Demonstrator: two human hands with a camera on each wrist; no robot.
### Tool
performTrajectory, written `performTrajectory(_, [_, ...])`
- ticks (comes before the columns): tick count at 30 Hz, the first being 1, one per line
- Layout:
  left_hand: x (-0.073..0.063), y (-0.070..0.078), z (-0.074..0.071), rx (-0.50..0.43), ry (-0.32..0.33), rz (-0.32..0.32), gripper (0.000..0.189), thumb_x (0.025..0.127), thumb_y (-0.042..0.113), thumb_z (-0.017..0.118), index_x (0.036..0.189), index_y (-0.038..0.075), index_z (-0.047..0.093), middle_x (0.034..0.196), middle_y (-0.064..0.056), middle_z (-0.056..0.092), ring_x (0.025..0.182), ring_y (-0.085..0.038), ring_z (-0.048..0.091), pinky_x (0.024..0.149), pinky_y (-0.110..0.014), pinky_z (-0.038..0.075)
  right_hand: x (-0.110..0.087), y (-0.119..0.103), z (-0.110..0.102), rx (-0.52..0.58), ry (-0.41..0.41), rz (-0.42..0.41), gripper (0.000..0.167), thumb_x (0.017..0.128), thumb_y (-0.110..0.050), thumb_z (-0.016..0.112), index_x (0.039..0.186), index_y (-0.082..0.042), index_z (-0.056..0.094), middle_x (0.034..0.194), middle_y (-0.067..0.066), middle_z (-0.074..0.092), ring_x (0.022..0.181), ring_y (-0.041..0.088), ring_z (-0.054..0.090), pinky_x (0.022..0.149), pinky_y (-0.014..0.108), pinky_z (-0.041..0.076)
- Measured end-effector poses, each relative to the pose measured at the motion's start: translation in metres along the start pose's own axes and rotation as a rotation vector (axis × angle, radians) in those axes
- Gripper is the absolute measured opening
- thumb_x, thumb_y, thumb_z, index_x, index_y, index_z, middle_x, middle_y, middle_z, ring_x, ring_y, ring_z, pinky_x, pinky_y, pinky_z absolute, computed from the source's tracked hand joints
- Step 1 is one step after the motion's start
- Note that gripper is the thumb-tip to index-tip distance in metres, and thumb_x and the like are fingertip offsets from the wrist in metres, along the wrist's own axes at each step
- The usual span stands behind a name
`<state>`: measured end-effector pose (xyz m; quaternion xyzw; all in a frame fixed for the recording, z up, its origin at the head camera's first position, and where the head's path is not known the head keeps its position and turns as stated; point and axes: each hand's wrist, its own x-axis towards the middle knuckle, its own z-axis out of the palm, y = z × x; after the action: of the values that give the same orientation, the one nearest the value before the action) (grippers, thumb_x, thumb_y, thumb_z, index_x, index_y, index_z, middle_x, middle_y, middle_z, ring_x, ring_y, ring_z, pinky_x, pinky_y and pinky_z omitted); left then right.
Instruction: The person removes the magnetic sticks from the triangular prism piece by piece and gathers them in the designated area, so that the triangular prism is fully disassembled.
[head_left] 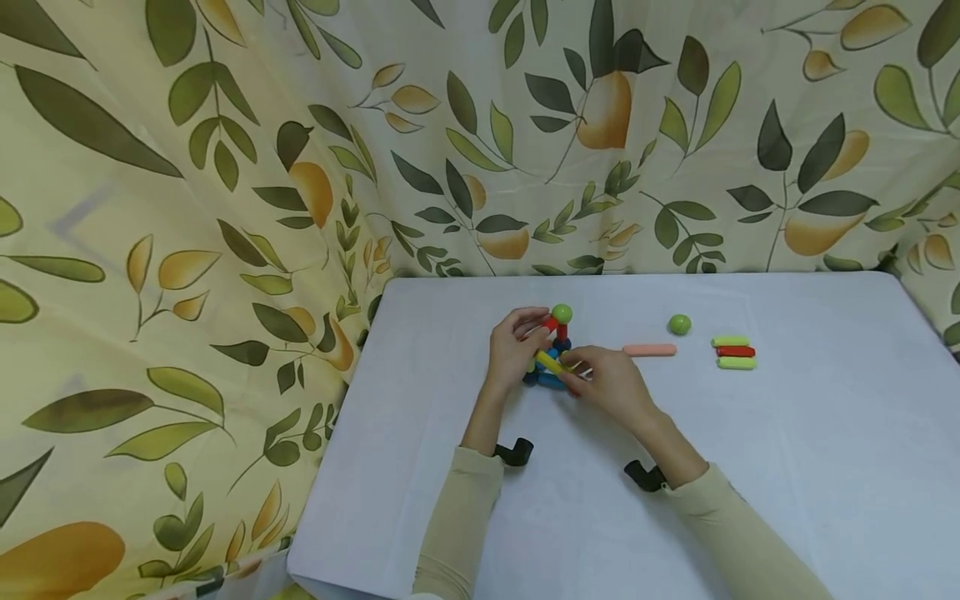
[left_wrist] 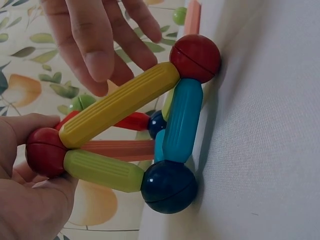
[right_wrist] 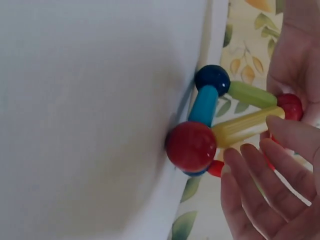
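A frame of ribbed toy sticks and balls stands on the white table. My left hand (head_left: 513,350) pinches its raised red ball (left_wrist: 46,152) between thumb and fingers. From that ball a yellow stick (left_wrist: 120,105) slopes down to a second red ball (left_wrist: 195,58), and a light green stick (left_wrist: 104,171) leads to a dark blue ball (left_wrist: 168,187). A blue stick (left_wrist: 184,120) joins the two lower balls. Beside the yellow stick is my right hand (head_left: 611,383), its fingers loosely extended and its thumb overlapping the stick in the right wrist view. A green ball (head_left: 562,314) tops the frame's far side.
Right of the frame lie a pink stick (head_left: 649,350) and a loose green ball (head_left: 679,324). Farther right, a red stick (head_left: 736,352) lies between two light green sticks. A leaf-patterned curtain (head_left: 465,150) hangs behind and left of the white table (head_left: 817,433).
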<state>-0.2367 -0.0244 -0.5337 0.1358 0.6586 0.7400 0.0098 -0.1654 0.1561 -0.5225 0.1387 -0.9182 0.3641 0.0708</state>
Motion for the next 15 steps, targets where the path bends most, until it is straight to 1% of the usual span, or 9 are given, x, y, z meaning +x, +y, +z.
performTrajectory(5, [0.001,-0.001,-0.001,-0.003,0.0,0.006,0.028,0.098,-0.001,0.07,0.127,0.0,0.068,0.126,-0.011,0.072,0.119,-0.023,0.069,0.087,-0.058,0.06,0.003,0.0,0.01,-0.085,0.009,-0.003,0.025,0.094,-0.023,0.08,0.114,-0.008,0.078,0.101,0.007,0.078,0.085,0.021,0.074,0.07,0.041,0.063])
performTrajectory(9, [0.0,-0.001,-0.001,0.006,-0.01,0.017,0.029,0.099,-0.001,0.069,0.127,0.0,0.068,0.126,-0.012,0.072,0.12,-0.026,0.069,0.086,-0.057,0.061,0.004,-0.001,0.016,-0.116,0.011,-0.001,0.028,0.093,-0.022,0.081,0.116,-0.006,0.076,0.101,0.009,0.077,0.081,0.021,0.072,0.067,0.04,0.062])
performTrajectory(15, [0.0,-0.001,-0.001,0.016,-0.005,0.012,0.029,0.098,-0.002,0.069,0.127,0.0,0.068,0.125,-0.012,0.073,0.119,-0.024,0.069,0.087,-0.058,0.06,0.005,-0.002,0.021,-0.151,0.036,-0.003,0.031,0.09,-0.021,0.084,0.117,-0.006,0.077,0.099,0.009,0.076,0.076,0.018,0.067,0.063,0.038,0.059])
